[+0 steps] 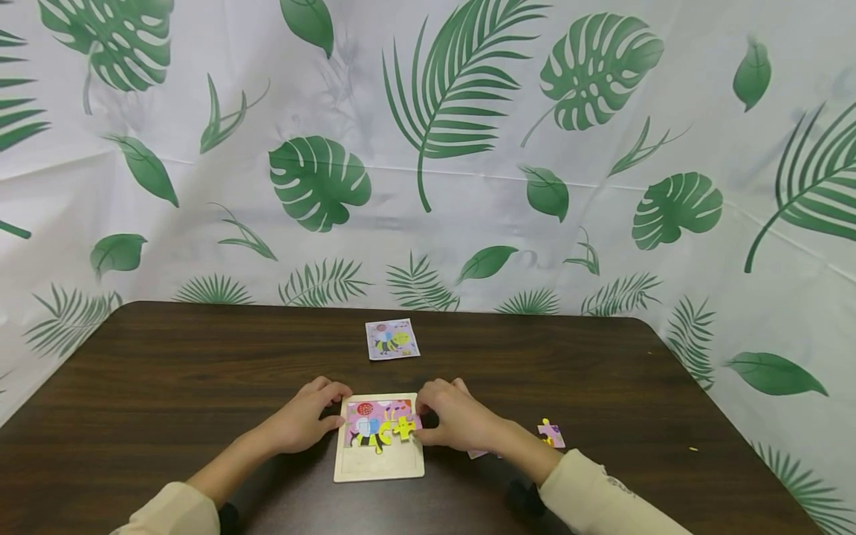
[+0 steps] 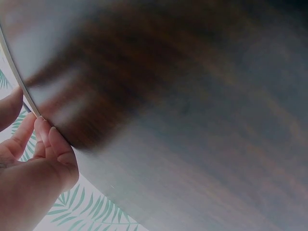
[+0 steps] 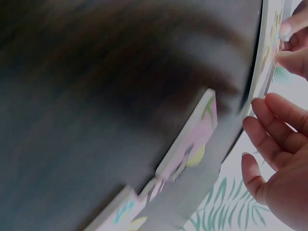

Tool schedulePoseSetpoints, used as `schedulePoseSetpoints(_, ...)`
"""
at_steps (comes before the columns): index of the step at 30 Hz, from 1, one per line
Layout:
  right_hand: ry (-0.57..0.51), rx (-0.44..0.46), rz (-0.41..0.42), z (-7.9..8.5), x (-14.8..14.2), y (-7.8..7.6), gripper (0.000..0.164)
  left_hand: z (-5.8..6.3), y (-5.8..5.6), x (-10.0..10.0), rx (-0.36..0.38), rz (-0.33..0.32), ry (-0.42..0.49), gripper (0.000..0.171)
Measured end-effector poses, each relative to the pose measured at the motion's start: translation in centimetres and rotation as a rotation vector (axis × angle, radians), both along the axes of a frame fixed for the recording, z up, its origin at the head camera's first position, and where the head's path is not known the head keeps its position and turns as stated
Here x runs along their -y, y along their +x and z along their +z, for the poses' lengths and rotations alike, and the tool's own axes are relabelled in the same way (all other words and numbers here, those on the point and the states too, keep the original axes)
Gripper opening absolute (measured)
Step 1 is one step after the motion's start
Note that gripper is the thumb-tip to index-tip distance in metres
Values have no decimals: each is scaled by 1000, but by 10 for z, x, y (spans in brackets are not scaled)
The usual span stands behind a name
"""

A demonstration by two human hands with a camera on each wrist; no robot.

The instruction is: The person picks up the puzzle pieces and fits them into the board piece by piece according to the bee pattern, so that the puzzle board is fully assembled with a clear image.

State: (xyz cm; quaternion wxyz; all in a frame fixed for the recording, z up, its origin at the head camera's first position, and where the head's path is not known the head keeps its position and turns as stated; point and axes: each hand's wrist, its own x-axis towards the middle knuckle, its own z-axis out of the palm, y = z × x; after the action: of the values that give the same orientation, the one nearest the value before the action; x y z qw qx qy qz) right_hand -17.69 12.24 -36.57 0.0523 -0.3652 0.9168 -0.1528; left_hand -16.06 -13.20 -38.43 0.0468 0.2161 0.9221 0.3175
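Observation:
A shallow wooden puzzle tray [image 1: 377, 466] lies on the table, its upper part filled with joined pink, blue and yellow jigsaw pieces [image 1: 366, 425]. My left hand [image 1: 302, 417] grips the tray's left edge, with fingertips near the upper corner and the thumb lower down. In the left wrist view, the fingers [image 2: 60, 147] curl against the thin tray edge. Over the right side, my right hand [image 1: 458, 416] pinches a yellow jigsaw piece [image 1: 404, 428] between thumb and index finger, beside the joined pieces. The right wrist view shows the other fingers [image 3: 262, 139] loosely bent by the tray's edge.
A picture card [image 1: 392, 340] with a bee on it lies behind the tray. Loose jigsaw pieces [image 1: 551, 433] rest on the dark table [image 1: 200, 371] right of the tray, some partly hidden by the right forearm. A leaf-printed curtain [image 1: 468, 186] hangs behind the table.

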Motion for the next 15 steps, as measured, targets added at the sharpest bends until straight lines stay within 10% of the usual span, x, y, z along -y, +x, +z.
schedulePoseSetpoints(15, 34, -39, 3, -4, 13, 5, 21, 2, 1, 0, 16, 8, 4, 27)
